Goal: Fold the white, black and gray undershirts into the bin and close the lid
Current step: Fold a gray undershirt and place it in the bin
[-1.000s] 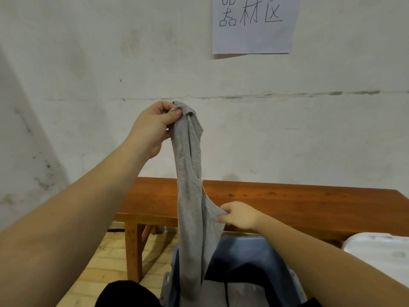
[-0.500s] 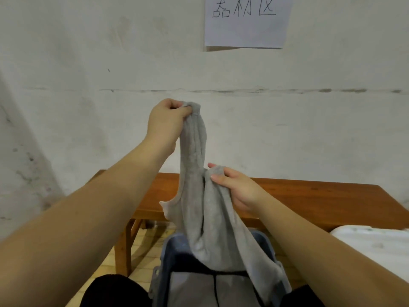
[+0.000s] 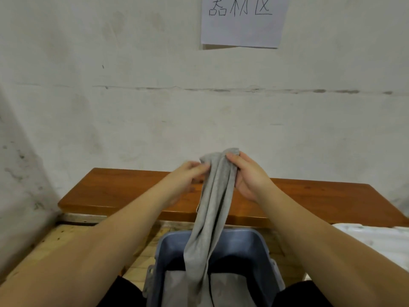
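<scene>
hands: two left, right, both raised above the wooden bench, working at the same bunch of cloth
left hand: pinching the top edge of the gray undershirt between thumb and fingertips, fingers only partly curled
right hand: gripping the other side of the top, fingers curled round the fabric, thumb lying along it
gray undershirt: one being held, gathered into a narrow hanging strip, draping from the hands straight down into the bin
bin: one, blue-gray plastic, open, sitting on the floor just in front of the bench, between the knees
bin contents: shirt tail trailing over gray cloth at the bottom; dark fabric showing behind it; count of garments inside not resolvable
lid: one white piece lying at right, beside the bin, off it
bench: one, standing against the wall
paper sign: one, hanging on the wall, handwritten characters
</scene>
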A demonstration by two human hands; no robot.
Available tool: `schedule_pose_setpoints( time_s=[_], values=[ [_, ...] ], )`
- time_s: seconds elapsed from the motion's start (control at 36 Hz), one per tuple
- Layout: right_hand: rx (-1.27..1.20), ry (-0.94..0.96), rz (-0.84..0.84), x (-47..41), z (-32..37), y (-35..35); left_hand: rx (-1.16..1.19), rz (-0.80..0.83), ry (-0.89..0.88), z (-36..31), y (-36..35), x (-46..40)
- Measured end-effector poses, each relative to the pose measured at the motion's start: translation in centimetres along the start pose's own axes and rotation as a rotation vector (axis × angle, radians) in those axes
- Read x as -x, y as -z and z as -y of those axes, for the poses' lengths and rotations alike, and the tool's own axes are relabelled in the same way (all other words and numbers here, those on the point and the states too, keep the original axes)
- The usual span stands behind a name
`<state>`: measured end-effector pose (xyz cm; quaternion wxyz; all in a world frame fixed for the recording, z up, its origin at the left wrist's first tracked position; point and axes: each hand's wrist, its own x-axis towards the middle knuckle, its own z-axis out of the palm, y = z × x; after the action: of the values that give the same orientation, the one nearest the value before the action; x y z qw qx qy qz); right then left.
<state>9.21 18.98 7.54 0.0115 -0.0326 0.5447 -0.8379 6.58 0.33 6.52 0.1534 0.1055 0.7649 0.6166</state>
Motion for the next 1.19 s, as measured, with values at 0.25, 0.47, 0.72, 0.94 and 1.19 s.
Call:
schedule_pose_setpoints(
  time_s=[0.25,0.47,0.72,0.94,1.19],
  values=[
    [-0.131,0.023,-0.018,-1.0,1.5,-0.2,-0.259,0.111,0.025,4.4,-0.4,0.6],
    [-0.235,0.027,-0.015,-1.3,2.3,0.5,-0.305,0.079,-0.020,4.6,-0.5,0.5],
    [-0.233,0.014,-0.071,-1.7,2.8,2.7,-0.111,0.091,-0.051,4.1,0.5,0.9],
    [-0.210,-0.008,-0.034,-1.7,2.5,4.9,-0.239,0.126,-0.087,4.0,3.2,1.2],
    [-0.193,0.001,-0.033,-1.8,2.2,5.4,-0.225,0.034,-0.057,3.1,3.3,2.3]
  ],
)
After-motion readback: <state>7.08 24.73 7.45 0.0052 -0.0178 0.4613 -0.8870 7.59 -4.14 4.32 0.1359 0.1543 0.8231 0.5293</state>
